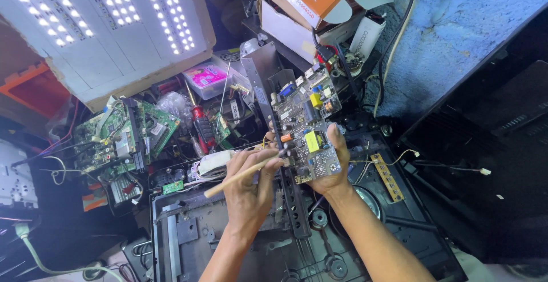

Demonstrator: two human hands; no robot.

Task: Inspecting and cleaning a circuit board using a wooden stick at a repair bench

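Right hand [331, 168] gripping grey populated circuit board [308, 131] upright above dark open chassis [240, 242]; left hand [248, 188] fingers pinching wooden-handled brush [240, 176] against board's edge. Brushing underway, unfinished.

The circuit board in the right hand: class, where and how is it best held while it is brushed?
Grip the circuit board by its bare side edges, coming from underneath as the right hand does. Its upper face is crowded with standing parts, so fingers belong on the rim. That leaves the face free for the wooden-handled brush in the left hand.
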